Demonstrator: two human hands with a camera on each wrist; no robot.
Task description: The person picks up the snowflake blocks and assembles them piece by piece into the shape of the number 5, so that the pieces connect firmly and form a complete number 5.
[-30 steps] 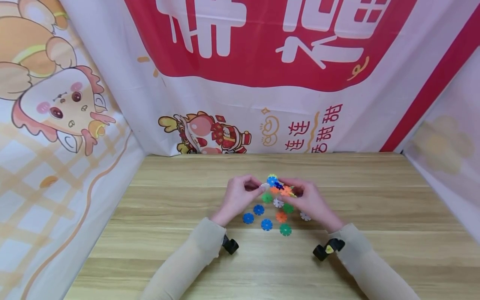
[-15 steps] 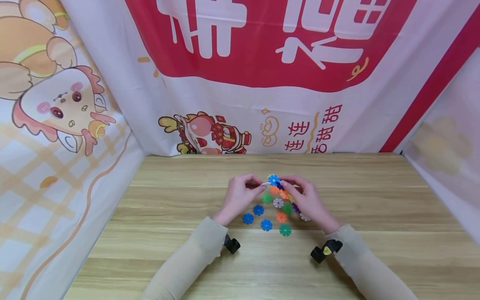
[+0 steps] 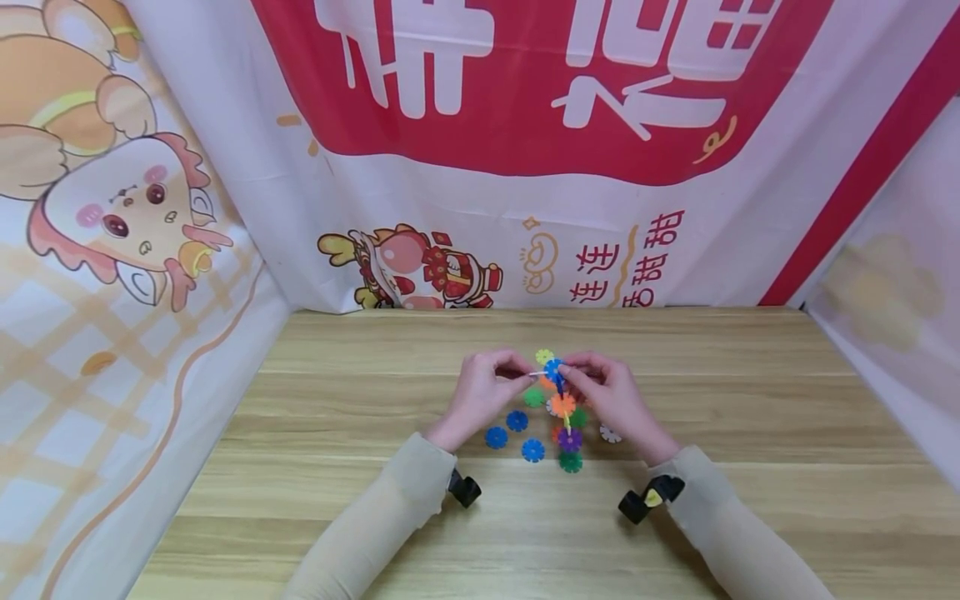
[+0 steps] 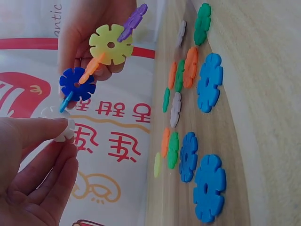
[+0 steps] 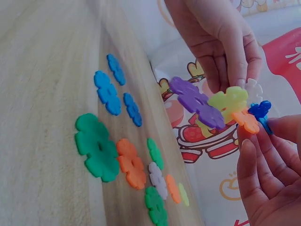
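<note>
My left hand (image 3: pixel 483 392) pinches a white notched plastic disc (image 4: pixel 69 132) between thumb and fingers. Opposite it, my right hand (image 3: pixel 617 402) grips a chain of interlocked notched discs just above the table. The chain runs from a light blue disc (image 3: pixel 553 369) through a dark blue disc (image 4: pixel 75 84), an orange disc (image 4: pixel 92 67) and a yellow disc (image 4: pixel 104 42) to a purple disc (image 5: pixel 197 102) at its free end. The light blue disc's edge meets the white one; whether they are slotted together I cannot tell.
Loose discs lie flat on the wooden table below the hands: several blue ones (image 3: pixel 497 437), green ones (image 3: pixel 571 462), orange ones (image 5: pixel 131 163) and white ones (image 3: pixel 611 433). A yellow disc (image 3: pixel 544 357) lies farthest back. A printed cloth (image 3: pixel 480 200) hangs behind the table.
My right hand has shifted its grip, and the chain has turned so that its purple end now points down toward the table's front. The left hand stays nearly still with the white disc.
</note>
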